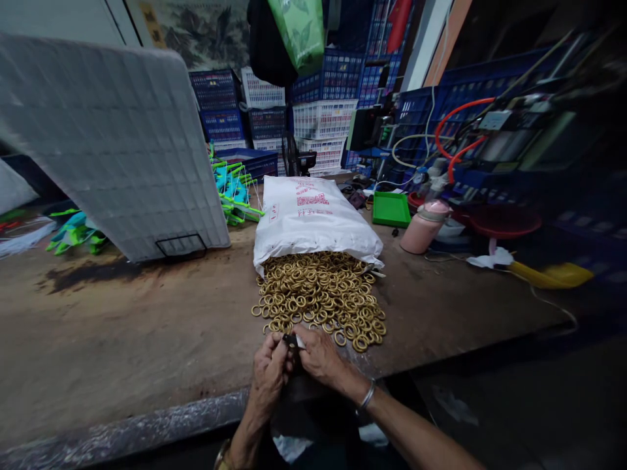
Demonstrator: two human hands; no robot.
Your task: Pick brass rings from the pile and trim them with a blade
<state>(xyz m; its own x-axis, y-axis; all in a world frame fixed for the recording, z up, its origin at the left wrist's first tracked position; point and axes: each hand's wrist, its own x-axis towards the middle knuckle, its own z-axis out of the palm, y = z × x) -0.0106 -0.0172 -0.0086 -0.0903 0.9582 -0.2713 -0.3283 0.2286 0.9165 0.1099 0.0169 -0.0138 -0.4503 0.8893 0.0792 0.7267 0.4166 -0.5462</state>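
Observation:
Close together at the table's front edge, both my hands are closed in a pinch. My left hand (269, 371) grips a small black piece (290, 340) between thumb and fingers; its kind is too small to tell. From the other side my right hand (321, 356) closes on the same piece. A small white bit (300, 342) shows at my right thumb, and I cannot tell whether it is held or worn. Just beyond my fingers lies a heap of brass-coloured rings (318, 294). They spill from the mouth of a white printed sack (313, 219) lying on its side.
A large grey padded board (112, 150) stands at the left. Blue-green items with strings (235, 189) lie behind it. To the right are a green tray (390, 209), a pink bottle (425, 227) and a machine with orange hoses (499, 140). Stacked crates (326, 121) line the back.

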